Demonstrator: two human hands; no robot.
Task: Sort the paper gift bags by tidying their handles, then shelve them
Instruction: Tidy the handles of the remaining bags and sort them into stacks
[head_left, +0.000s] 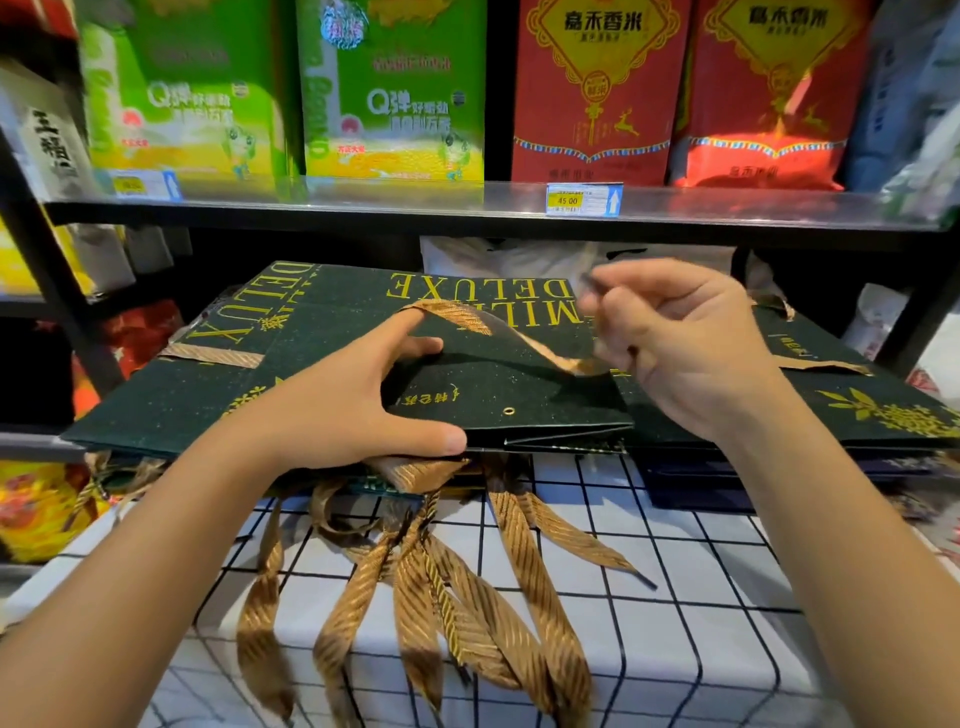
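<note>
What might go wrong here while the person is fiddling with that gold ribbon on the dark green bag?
The right hand pinches the ribbon handle while the left hand presses the top gift bag; a hard pull might tear the paper at the eyelet.

The loose ribbons hanging over the checked cloth could tangle or snag.

The bag stack overhangs its edge, so it may slide forward.

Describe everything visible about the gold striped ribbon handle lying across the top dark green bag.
The gold-and-brown striped ribbon handle, flat woven fabric by its look, arcs across the top dark green paper gift bag. The left hand has a finger under its left end; the right hand pinches its right end, lifted and blurred. Similar ribbons hang below.
</note>
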